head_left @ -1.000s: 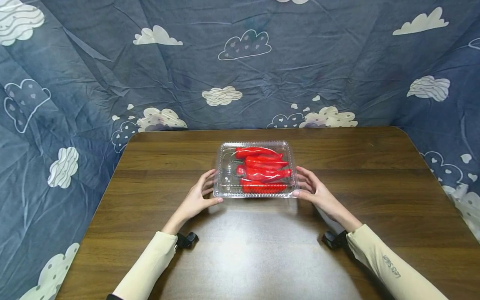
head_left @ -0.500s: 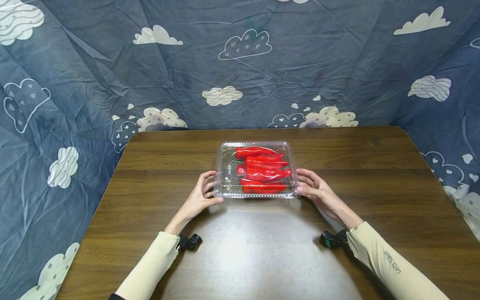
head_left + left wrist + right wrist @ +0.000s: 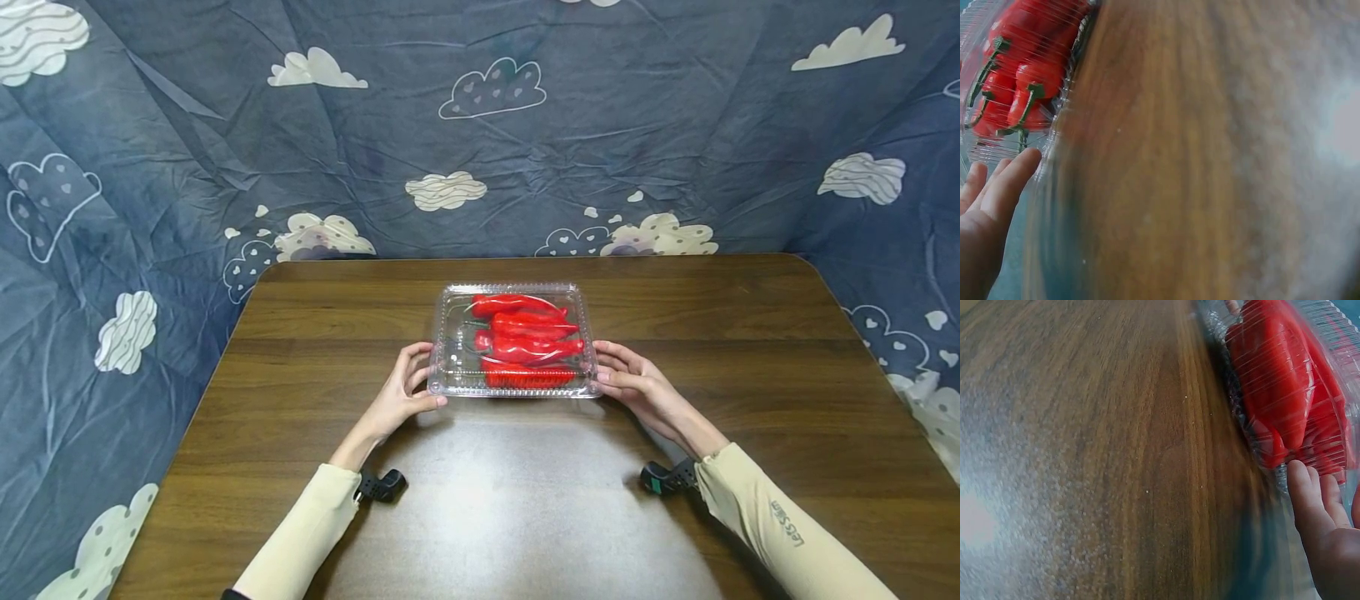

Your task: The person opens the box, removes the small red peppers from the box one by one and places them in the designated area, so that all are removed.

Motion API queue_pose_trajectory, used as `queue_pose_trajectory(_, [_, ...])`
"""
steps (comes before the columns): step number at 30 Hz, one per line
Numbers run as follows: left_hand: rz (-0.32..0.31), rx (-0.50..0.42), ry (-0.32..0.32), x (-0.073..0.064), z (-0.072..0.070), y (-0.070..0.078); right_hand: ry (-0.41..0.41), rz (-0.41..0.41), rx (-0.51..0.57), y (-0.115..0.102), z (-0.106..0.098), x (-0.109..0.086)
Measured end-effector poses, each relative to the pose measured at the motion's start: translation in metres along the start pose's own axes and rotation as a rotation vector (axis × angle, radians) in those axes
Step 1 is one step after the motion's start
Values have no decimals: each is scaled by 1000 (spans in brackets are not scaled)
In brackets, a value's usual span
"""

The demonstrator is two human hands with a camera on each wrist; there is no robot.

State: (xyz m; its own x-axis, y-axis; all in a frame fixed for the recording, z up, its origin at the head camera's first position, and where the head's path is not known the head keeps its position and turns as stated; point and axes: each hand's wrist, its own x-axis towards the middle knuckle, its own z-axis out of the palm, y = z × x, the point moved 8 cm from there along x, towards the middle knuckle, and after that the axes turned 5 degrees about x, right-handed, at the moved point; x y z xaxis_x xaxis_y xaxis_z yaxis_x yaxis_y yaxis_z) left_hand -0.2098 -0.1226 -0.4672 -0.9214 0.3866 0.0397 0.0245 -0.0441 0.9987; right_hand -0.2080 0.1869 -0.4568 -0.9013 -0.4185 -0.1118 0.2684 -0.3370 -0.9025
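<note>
A clear plastic clamshell box [image 3: 459, 371] with several red peppers [image 3: 525, 350] inside sits on the wooden table, its lid down. In the head view my left hand [image 3: 401, 392] is at the box's left side, thumb at the near corner and fingers along the side. My right hand [image 3: 645, 392] mirrors it on the right, thumb and fingertips at the box's edge. Both wrist views show fairly straight thumbs and fingertips at the box's ends. Green stems [image 3: 1029, 103] point toward my left hand. The box hides part of the far fingers.
The wooden table [image 3: 750, 375] reaches back to a dark blue cloth [image 3: 585, 150] printed with white clouds. A bright glare lies on the near part of the table. A black wrist camera [image 3: 384, 485] is strapped to each forearm.
The box stays in place. My right thumb has shifted slightly right along the near corner, and the right wrist has turned a little. My left hand has barely moved.
</note>
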Motion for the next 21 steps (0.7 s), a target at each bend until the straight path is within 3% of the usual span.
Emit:
queue_pose_trajectory(13, [6,-70,13,-3,2,3,-1,26,-9,-3,2,0])
queue_pose_trajectory(21, [12,-60,11,-3,3,2,-7,57,-4,-2,1,0])
